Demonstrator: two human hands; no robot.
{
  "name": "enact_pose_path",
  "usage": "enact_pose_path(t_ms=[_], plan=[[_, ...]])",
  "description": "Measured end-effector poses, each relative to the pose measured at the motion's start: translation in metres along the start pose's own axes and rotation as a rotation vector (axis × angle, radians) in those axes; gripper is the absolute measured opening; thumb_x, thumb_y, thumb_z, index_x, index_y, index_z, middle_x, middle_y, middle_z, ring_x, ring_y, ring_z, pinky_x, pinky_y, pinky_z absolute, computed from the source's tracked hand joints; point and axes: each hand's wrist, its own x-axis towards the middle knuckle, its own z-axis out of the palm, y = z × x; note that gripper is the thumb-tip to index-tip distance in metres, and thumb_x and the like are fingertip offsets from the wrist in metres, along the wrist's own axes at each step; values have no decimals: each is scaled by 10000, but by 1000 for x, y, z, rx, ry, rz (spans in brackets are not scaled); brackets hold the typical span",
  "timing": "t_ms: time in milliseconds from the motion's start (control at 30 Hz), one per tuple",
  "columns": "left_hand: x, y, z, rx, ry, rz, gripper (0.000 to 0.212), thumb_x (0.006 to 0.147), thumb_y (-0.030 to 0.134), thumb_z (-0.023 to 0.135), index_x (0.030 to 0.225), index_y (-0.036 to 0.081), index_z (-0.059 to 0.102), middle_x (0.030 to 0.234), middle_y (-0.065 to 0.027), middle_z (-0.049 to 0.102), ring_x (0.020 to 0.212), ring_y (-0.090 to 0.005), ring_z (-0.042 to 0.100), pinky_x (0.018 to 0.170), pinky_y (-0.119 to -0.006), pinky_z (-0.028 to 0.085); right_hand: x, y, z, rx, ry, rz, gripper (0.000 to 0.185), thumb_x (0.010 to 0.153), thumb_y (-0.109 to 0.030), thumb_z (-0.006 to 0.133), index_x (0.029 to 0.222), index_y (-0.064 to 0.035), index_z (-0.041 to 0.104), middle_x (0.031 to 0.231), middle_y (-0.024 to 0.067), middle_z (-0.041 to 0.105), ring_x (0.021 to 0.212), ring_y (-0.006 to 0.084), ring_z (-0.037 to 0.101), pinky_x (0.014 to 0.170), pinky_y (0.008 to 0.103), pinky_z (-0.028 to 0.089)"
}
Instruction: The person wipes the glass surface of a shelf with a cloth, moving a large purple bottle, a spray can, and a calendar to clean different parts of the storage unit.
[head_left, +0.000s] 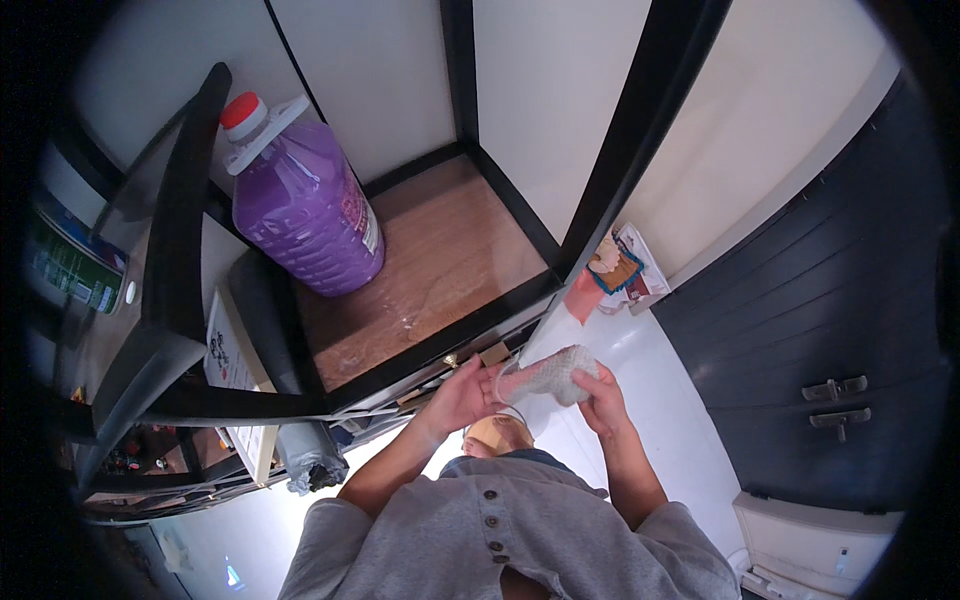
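My right hand (606, 401) pinches a pale, whitish mesh cloth or pouch (576, 367) between thumb and fingers. Towards its left end the mesh looks pinkish and thin, with a translucent edge or loop. There my left hand (463, 396) is turned palm up, its thumb apart from the fingers. Its fingertips reach the mesh edge; whether they go inside I cannot tell. Both hands are in front of my body, just off the front edge of a brown wooden shelf (450, 270). On that shelf stands a large bottle of purple liquid (307, 202) with a red cap.
Black posts (637, 127) frame the shelf. Left of it are a dark roll (311, 450), a white box (232, 352) and a green container (79, 262). Below the shelf is a small brass knob (450, 361). A white box of cloths (634, 262) sits near a dark door (810, 285).
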Motion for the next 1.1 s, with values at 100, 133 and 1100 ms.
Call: enact_pose_path(t_ms=[100,133,1100], plan=[[0,-6,10,628,218,337,411,881,218,451,1248,45,381,1093,-82,533,975,-172,527,861,-317,399,-10,8,-3,-146,-18,-32,365,757,-41,587,1108,-4,492,1023,60,576,952,148,539,843,284,403],[0,-3,11,512,206,358,407,863,83,455,1263,69,376,1079,-50,527,984,-145,512,848,-278,400,-14,11,-3,-192,-24,-46,376,745,-37,598,1105,-4,494,1027,56,575,956,146,537,843,285,402],[-18,67,51,1403,513,799,239,830,104,534,1065,59,542,917,-28,585,741,-91,534,686,-218,427,14,-20,31,-122,-55,-262,365,758,-53,569,1097,-8,443,1040,79,543,985,170,513,860,310,392]])
